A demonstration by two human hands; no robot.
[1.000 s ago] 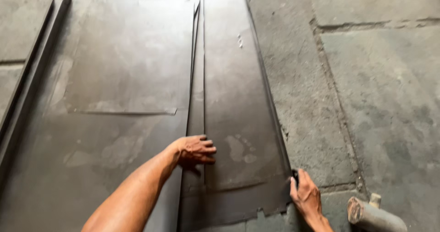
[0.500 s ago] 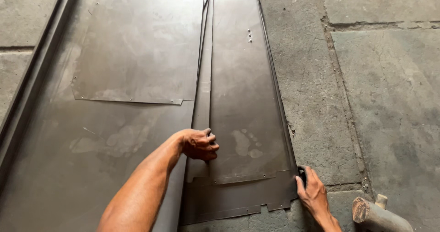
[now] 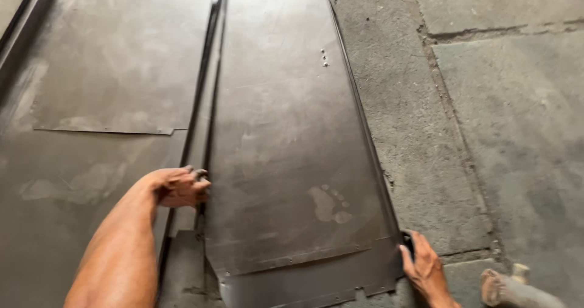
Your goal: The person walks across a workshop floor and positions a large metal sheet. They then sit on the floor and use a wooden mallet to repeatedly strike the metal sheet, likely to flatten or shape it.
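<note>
A long dark metal sheet (image 3: pixel 286 131) with folded edges lies lengthwise on a concrete floor, a dusty footprint near its lower end. My left hand (image 3: pixel 179 186) grips the sheet's left edge, fingers curled over it. My right hand (image 3: pixel 423 268) holds the sheet's lower right corner, fingers wrapped around the raised right edge. A shorter panel seems to lie on top of the sheet, its lower edge just above the near end.
More flat dark metal sheets (image 3: pixel 109 71) lie to the left, one stacked on another. A dark metal bar (image 3: pixel 30 28) runs along the far left. Cracked concrete floor (image 3: pixel 486 131) lies to the right. A dusty foot (image 3: pixel 511 287) shows at the bottom right.
The view has moved closer and shifted left. The long sheet appears drawn nearer to me, with both hands still on its edges.
</note>
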